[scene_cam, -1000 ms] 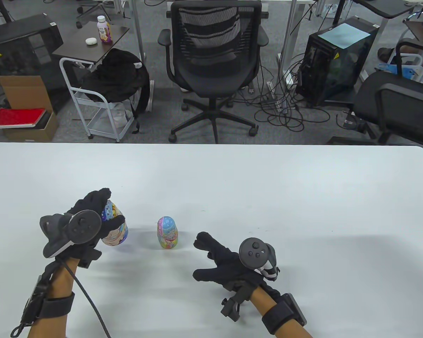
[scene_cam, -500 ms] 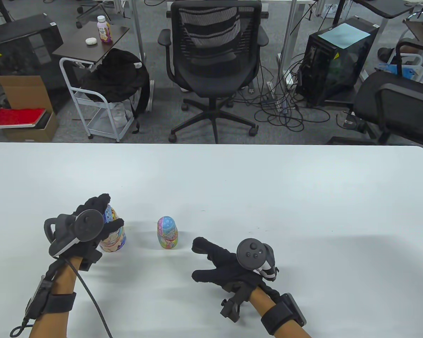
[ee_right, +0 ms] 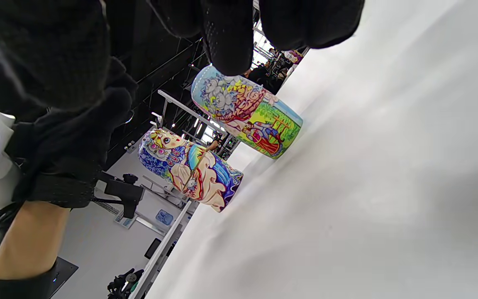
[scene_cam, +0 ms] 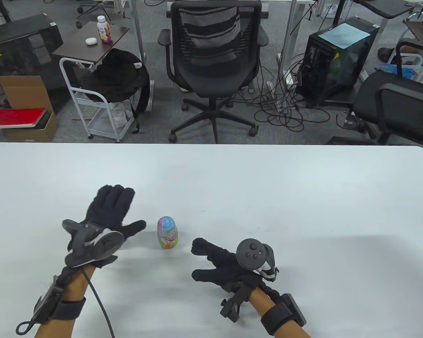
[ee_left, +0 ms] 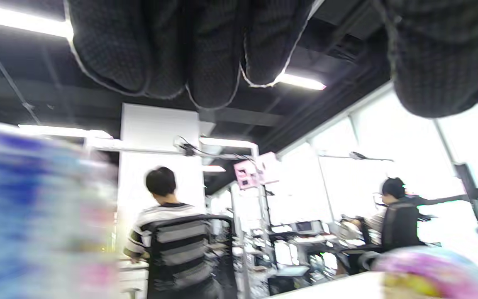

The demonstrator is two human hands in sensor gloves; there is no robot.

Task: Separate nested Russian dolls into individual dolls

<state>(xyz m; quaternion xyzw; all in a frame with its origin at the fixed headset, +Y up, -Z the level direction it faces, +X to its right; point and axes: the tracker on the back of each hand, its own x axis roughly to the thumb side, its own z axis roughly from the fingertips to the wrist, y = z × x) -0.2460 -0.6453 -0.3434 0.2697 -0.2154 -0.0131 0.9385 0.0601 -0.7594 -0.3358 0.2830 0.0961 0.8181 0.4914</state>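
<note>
A small pink and blue doll (scene_cam: 167, 237) stands on the white table (scene_cam: 268, 197) between my hands. A larger blue and white doll (ee_right: 189, 170) stands upright to its left, as the right wrist view shows. In the table view my left hand hides it. My left hand (scene_cam: 127, 211) is open with the fingers spread, above the larger doll and holding nothing. The left wrist view shows that doll as a blur (ee_left: 35, 207) and the small doll (ee_left: 434, 274) at the bottom right. My right hand (scene_cam: 197, 258) rests open and empty on the table, right of the small doll (ee_right: 247, 112).
A black office chair (scene_cam: 215, 67) stands beyond the table's far edge. A cart and side table (scene_cam: 91, 45) stand at the back left, and a computer tower (scene_cam: 335, 60) at the back right. My left hand's cable (scene_cam: 98, 306) trails toward the near edge.
My left hand lowered the larger doll onto the table, let go of it and opened flat above it. My right hand barely moved.
</note>
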